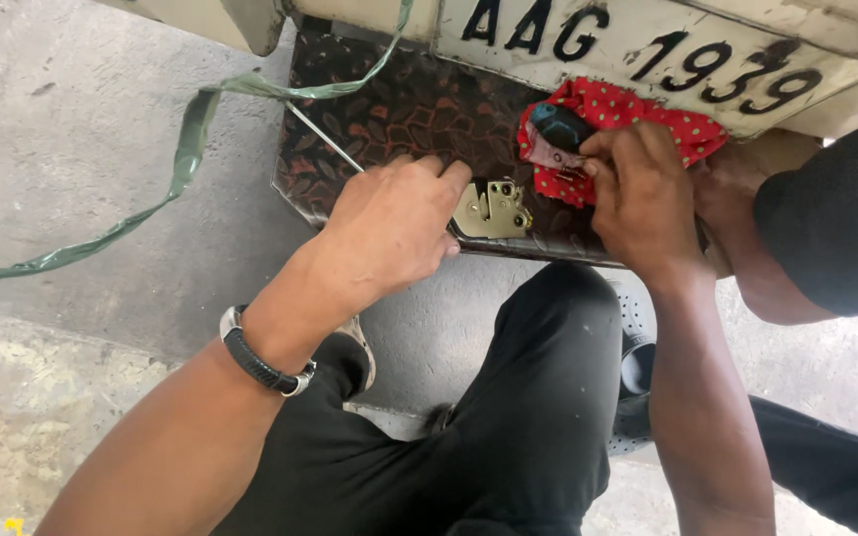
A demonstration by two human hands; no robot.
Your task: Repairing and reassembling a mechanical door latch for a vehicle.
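the left hand (389, 223) is curled shut around a screwdriver (322, 137), its thin shaft running up and to the left, long axis on a diagonal. just right, a brass latch (492, 209) lies flat on the patterned mat (399, 109). the right hand (643, 203) pinches small parts on a red cloth (628, 114). step in hand looks like fitting the latch; next calls for a steady tip.

A roadside or garage repair spot: bare, stained grey concrete floor (81, 129) on the left, the cream-painted rear of a vehicle with a white number plate (647, 50) at the far right, a brass-coloured metal latch mechanism (492, 209) near it.
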